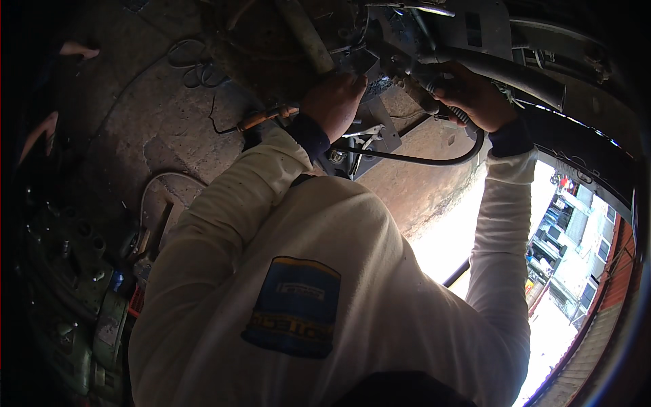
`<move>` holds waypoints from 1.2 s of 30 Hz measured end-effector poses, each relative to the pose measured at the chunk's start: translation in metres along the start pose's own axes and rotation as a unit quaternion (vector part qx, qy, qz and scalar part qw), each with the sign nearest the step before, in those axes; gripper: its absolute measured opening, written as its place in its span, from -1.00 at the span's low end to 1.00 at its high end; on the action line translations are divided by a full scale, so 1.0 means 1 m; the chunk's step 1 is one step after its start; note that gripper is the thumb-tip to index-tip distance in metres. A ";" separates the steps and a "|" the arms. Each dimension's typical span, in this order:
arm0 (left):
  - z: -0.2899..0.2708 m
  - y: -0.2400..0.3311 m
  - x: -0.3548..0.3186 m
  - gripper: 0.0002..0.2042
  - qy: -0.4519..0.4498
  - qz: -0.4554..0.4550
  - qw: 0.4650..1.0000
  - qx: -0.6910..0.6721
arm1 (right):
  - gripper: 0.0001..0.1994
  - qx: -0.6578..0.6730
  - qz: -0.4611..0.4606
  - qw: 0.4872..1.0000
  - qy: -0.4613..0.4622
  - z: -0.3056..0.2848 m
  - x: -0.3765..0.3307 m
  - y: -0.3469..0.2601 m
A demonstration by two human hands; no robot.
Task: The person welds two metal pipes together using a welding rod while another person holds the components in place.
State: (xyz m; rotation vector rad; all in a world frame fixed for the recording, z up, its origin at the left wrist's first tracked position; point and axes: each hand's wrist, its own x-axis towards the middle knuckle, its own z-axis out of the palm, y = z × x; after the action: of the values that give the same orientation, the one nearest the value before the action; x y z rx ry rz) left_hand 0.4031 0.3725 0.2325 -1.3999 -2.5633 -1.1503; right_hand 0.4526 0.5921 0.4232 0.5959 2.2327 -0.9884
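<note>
My right hand (478, 98) is closed round the ribbed end of a black cable (434, 161), just beside a dark metal assembly. From that grip the cable loops down and runs back left below the metal parts. My left hand (336, 105) is closed at the lower end of a thick metal tube (305, 34). What its fingers hold, if anything, is hidden in shadow. A flat metal plate with a hole (386, 136) lies between my hands. Beside my left wrist is an orange-brown handle (258, 121) with a thin dark wire.
A thick dark pipe (515, 74) sticks out beyond my right hand. Coiled cable (196, 64) lies on the stained concrete floor (163, 102). Green machinery (74, 292) stands at the left. Another person's hand (78, 49) shows at the far left. Bright daylight enters at the right.
</note>
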 end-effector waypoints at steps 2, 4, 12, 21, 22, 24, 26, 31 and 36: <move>0.001 0.000 0.000 -0.73 0.000 0.001 1.000 -0.003 | -0.52 -0.011 0.001 1.000 -0.005 -0.001 0.001 0.002; 0.000 0.000 -0.001 -0.73 0.011 0.004 1.000 -0.003 | -0.53 -0.027 -0.008 1.000 -0.005 -0.001 0.002 0.003; -0.002 0.000 0.000 -0.74 0.005 0.005 1.000 0.001 | -0.65 -0.024 0.000 1.000 0.006 0.002 -0.002 -0.013; 0.001 -0.002 0.000 -0.75 0.019 0.013 1.000 -0.006 | -0.55 -0.054 0.013 0.998 0.000 -0.002 0.004 -0.013; 0.001 -0.002 0.000 -0.75 0.026 0.018 0.999 -0.003 | -0.49 -0.058 0.016 0.998 -0.014 -0.004 0.006 -0.014; -0.002 0.000 0.000 -0.75 0.019 0.012 1.000 -0.003 | -0.49 -0.065 0.020 0.998 -0.016 -0.006 0.007 -0.018; -0.003 0.001 -0.001 -0.76 0.012 0.004 1.000 -0.004 | -0.49 -0.073 0.023 0.997 -0.019 -0.006 0.008 -0.021; -0.001 0.000 -0.001 -0.77 0.018 0.008 1.000 -0.008 | -0.53 -0.090 0.034 0.995 -0.002 -0.006 0.009 -0.019; -0.001 0.000 0.000 -0.77 0.023 0.010 1.000 -0.003 | -0.51 -0.135 0.024 0.991 -0.002 -0.006 0.010 -0.025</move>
State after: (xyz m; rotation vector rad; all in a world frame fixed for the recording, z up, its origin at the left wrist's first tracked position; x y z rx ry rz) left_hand 0.4030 0.3717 0.2325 -1.3804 -2.5116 -1.1737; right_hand 0.4285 0.5828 0.4317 0.5212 2.2855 -0.6485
